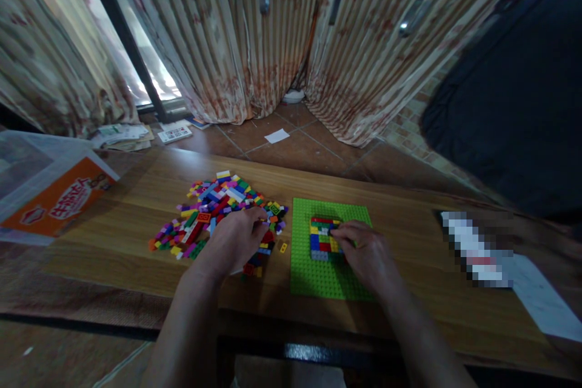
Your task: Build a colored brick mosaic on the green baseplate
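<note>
So, your brick block [321, 247] sits on the one green plate [302, 279], in its upper-middle part, with its rows running left to right, pretty much square to the plate's edges. Can't tell you its long axis, since your right hand [366, 250] covers the right end. It's low and flat, patchwork-style: red along the far edge, then yellow, blue, white, more red, and greyish-blue nearest you. That hand's thumb and fingertips are nearly together on top of it; whether they're pinching a brick, I can't tell. Your left hand [236, 239] is curled at the one big pile [222, 197] of mixed bricks, grip hidden. One yellow brick [284, 247] lies alone between pile and plate. One plastic box [59, 194] stands at the table's [122, 248] left end.
</note>
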The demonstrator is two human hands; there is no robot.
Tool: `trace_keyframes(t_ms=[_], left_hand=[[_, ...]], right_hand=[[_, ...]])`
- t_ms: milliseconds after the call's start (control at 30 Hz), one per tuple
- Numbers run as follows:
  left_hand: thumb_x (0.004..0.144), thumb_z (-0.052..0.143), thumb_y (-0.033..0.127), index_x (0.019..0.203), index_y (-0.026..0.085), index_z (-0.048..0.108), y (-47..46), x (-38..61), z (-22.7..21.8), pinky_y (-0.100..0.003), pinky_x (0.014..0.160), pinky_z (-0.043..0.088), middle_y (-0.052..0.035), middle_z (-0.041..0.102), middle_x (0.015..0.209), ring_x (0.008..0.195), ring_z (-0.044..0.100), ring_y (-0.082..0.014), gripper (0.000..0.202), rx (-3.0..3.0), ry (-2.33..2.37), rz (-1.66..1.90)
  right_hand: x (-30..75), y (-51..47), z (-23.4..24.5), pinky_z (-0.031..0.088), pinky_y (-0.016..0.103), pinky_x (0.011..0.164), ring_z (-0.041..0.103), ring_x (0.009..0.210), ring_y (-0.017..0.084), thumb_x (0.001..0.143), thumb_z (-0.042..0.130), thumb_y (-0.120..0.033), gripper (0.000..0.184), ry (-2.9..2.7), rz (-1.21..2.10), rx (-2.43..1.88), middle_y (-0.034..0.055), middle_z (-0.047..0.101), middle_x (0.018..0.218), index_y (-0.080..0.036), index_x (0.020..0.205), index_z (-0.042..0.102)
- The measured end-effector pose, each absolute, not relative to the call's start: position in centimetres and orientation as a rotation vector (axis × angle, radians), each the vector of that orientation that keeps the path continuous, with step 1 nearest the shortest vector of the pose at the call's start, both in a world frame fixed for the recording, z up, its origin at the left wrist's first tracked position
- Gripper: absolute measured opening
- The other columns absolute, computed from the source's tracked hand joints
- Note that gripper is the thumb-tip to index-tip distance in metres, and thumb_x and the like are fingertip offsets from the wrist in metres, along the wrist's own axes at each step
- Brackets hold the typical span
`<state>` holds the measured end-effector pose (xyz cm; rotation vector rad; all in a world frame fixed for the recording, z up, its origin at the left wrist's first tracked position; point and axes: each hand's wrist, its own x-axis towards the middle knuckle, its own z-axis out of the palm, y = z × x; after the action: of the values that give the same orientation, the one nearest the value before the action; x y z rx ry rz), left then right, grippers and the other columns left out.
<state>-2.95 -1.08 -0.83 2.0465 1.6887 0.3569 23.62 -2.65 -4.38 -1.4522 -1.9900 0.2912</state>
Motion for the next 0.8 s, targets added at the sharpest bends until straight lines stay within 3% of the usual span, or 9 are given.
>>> trace_keyframes(t_ms=[800], left_hand=[[0.090,0.045,0.025,0.096,0.019,0.066,-1.19,-3.10,-0.46,-0.025,0.071,0.045,-0.0053,0.070,0.086,0.080,0.065,-0.0186,0.023,2.057,1.673,0.345]], right_hand=[[24.30,-2.84,-4.34,0.055,0.033,0.077,0.068,0.080,0.018,0.083,0.053,-0.016,0.024,-1.963,0.297,-1.449,0.0039,0.073,0.084,-0.024,0.079,0.075]])
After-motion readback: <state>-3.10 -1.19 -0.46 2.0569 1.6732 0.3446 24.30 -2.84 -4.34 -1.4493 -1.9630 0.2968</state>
